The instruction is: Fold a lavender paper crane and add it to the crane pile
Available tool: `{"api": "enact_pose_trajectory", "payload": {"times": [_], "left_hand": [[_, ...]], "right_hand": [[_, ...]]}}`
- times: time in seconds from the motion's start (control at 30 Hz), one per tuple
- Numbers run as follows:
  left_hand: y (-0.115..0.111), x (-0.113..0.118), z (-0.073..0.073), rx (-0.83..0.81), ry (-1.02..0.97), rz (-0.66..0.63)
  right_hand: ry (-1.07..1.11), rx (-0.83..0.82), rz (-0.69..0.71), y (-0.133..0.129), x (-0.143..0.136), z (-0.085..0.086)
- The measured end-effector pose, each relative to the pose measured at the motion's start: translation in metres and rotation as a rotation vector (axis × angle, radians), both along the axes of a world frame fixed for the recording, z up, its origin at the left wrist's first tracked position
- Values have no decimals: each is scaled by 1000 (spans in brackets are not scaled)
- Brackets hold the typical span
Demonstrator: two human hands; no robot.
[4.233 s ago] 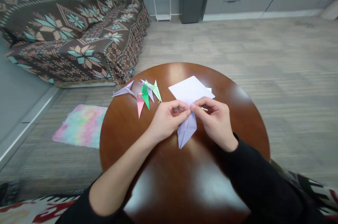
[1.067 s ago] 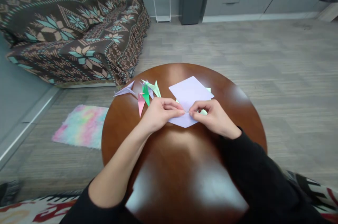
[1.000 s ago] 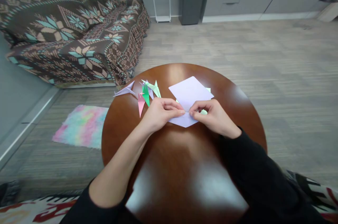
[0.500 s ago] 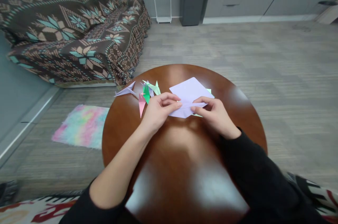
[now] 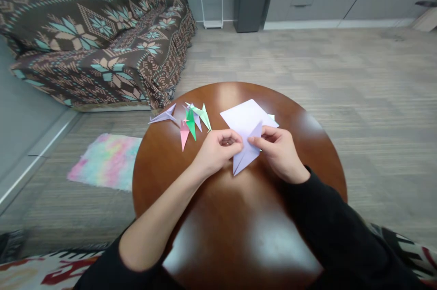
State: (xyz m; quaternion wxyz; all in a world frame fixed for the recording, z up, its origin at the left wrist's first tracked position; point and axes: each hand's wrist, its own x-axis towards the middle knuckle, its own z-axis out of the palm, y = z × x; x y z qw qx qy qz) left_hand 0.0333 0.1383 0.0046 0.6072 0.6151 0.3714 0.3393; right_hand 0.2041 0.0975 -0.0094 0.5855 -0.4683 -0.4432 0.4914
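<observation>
Between my hands is a folded piece of lavender origami paper (image 5: 248,159), tilted, one narrow point toward me and another pointing up to the right. My left hand (image 5: 223,148) pinches its left edge with thumb and fingertips. On the right side, my right hand (image 5: 280,148) grips it, thumb on the front and fingers behind. Just beyond lies a flat stack of lavender paper sheets (image 5: 251,111), partly covered by the folded piece. A bit of pale green paper (image 5: 272,117) peeks out at the stack's right edge.
Left of the stack lie several folded paper cranes: a lavender one (image 5: 164,115) at the rim, a pink one (image 5: 184,134), a green one (image 5: 190,122) and a pale green one (image 5: 202,114). The round brown table (image 5: 164,180) stands near a covered sofa (image 5: 112,62) and a pastel rug (image 5: 105,162).
The folded lavender paper has turned from lying roughly sideways to standing steeply, one point now toward me. My left hand has shifted slightly right and nearer; both hands keep hold.
</observation>
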Motion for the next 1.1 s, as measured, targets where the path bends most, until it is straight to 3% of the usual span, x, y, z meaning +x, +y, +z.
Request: {"api": "enact_pose_trajectory", "payload": {"times": [0.2,0.37,0.47,0.6,0.67,0.83,0.97,1.1], "left_hand": [[2,-2,-2,-29,54,20],[8,-5,-4,-38,60,39],[9,-5,-7,-204,-72,52],[3,-2,-8,-477,-181,-161],[-1,2,-7,-524,-257,-193],[-6,13,-9,-274,-429,70],[0,13,-18,-129,-367,309],[1,10,-23,-124,-302,327]], "right_hand": [[52,3,-146,4,4,0],[300,44,-346,10,11,8],[402,-20,-281,9,9,13],[541,-106,-254,7,9,17],[583,-129,-254,6,10,18],[491,-178,-134,3,-3,9],[206,-129,-75,0,-15,-5],[-12,-8,-99,0,-16,-10]]}}
